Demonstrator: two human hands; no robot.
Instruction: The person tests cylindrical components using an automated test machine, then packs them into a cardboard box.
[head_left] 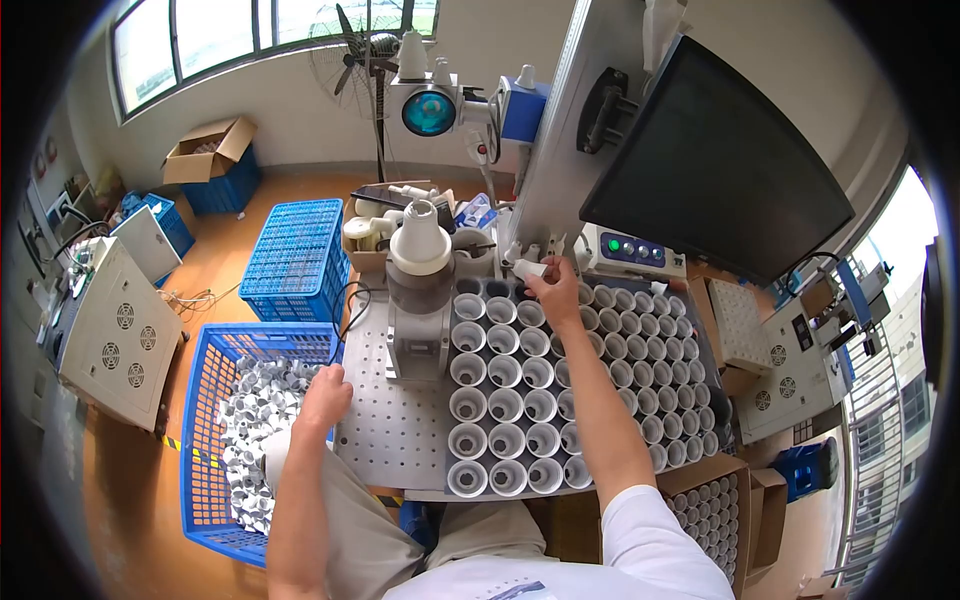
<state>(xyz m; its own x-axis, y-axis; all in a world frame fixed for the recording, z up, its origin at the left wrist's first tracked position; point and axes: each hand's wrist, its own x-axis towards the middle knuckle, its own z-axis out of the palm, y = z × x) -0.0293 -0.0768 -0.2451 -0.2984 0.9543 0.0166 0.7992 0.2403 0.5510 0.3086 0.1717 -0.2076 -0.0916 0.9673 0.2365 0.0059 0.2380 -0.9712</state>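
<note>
My right hand (556,288) is closed on a small white plastic part (530,269) above the back rows of a tray (453,385) of white cups (505,371). My left hand (326,393) is at the right edge of a blue basket (196,400) heaped with small white parts (262,405); its fingers are curled together, and whatever they may hold is hidden. Between the hands, a metal fixture (418,330) with a white cone-shaped part (420,240) on top stands on a perforated metal plate (370,430).
A large monitor (715,165) and a control box (635,252) stand behind the tray. Blue crates (295,250) are on the floor at back left. A cardboard box (745,500) of white cups sits at lower right. A marking head (430,112) hangs over the fixture.
</note>
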